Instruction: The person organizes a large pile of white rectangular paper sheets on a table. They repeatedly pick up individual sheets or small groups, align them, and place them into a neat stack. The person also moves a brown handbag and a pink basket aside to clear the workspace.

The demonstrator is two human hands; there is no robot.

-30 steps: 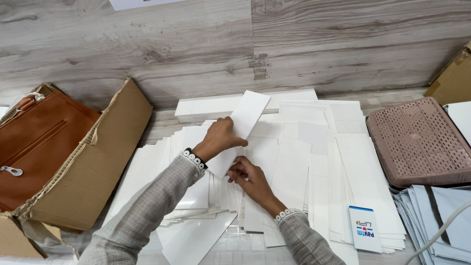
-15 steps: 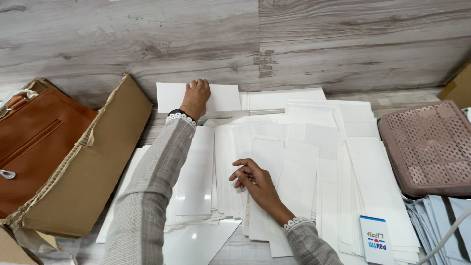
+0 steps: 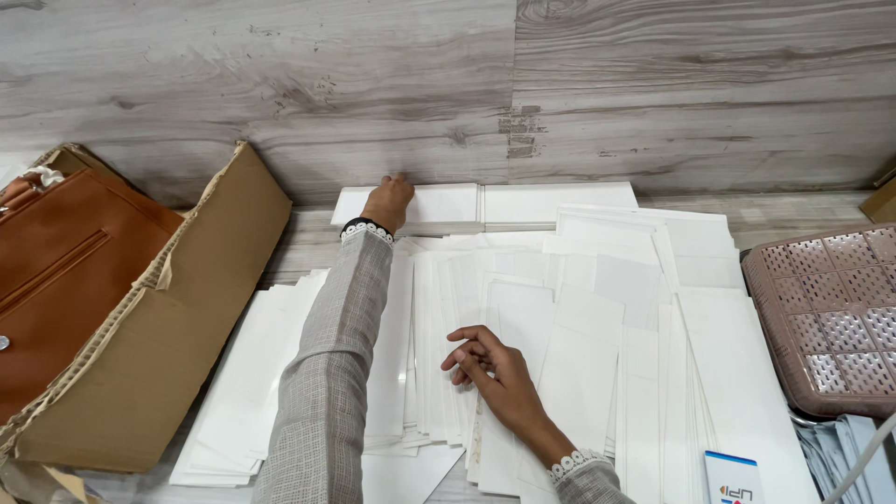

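My left hand (image 3: 388, 199) reaches far forward and presses on a neat white stack of flat cards (image 3: 439, 207) lying against the wooden wall. My right hand (image 3: 487, 362) rests with fingers curled on the spread of flat white card pieces (image 3: 579, 336) that covers the surface in front of me. Its fingertips touch the edge of one piece; I cannot tell whether it pinches it. Both wrists wear grey checked sleeves with lace cuffs.
An open brown cardboard box (image 3: 159, 317) stands at the left with a tan leather bag (image 3: 56, 271) inside. A pink perforated basket (image 3: 826, 317) sits at the right. A small white and blue card (image 3: 733, 478) lies at the bottom right. The grey wooden wall (image 3: 560, 84) closes the far side.
My left hand carried a white piece from the middle forward to the stack at the wall and now rests on it. My right hand stayed on the spread pieces.
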